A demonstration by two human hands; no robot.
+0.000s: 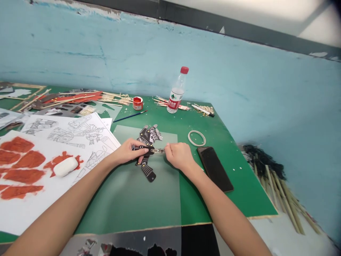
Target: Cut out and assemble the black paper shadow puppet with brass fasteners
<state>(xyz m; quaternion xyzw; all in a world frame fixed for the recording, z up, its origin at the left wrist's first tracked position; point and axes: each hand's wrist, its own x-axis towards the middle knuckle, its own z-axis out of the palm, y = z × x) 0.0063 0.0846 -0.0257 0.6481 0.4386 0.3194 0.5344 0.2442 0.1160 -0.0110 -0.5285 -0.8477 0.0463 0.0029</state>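
Note:
A black cut-out figure (149,135) with white line patterns and small yellow dots lies over a translucent sheet (141,209) on the green table. My left hand (131,151) pinches the figure's middle part between thumb and fingers. To its right, my right hand (179,154) is closed around a small silver metal tool (159,151), whose tip meets the black piece by my left thumb. The rest of the tool is hidden inside my right fist. Below the hands hangs the figure's striped lower part (149,172).
A phone (215,169) and a tape ring (196,138) lie right. Behind stand a water bottle (177,92) and red paint jar (137,103), near a brush (130,116). Left are drawn sheets (60,131), red-painted shapes (29,160), a white case (65,166) and sticks (71,100).

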